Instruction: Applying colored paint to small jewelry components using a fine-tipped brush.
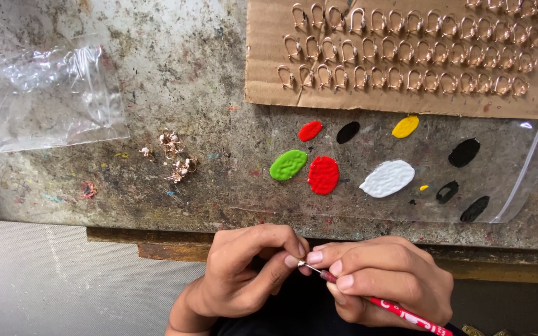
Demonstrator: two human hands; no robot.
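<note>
My left hand [244, 274] is curled below the table's front edge, its fingertips pinching something small that the fingers hide. My right hand [384, 280] holds a thin red-handled paintbrush [400, 309], whose metal ferrule and tip [309, 266] reach the left fingertips. Both hands meet over my dark lap. Above them, blobs of paint lie on a clear plastic sheet [530, 180]: green [288, 164], red [323, 175], a smaller red [310, 130], white [387, 178], yellow [405, 126] and several black ones [464, 152].
A cardboard sheet [263, 74] at the top right carries rows of copper-coloured earring hooks [406, 50]. A small heap of loose hooks [175, 155] lies on the paint-stained worktable [175, 68]. An empty clear plastic bag [51, 96] sits at the left. Grey floor [45, 280] shows lower left.
</note>
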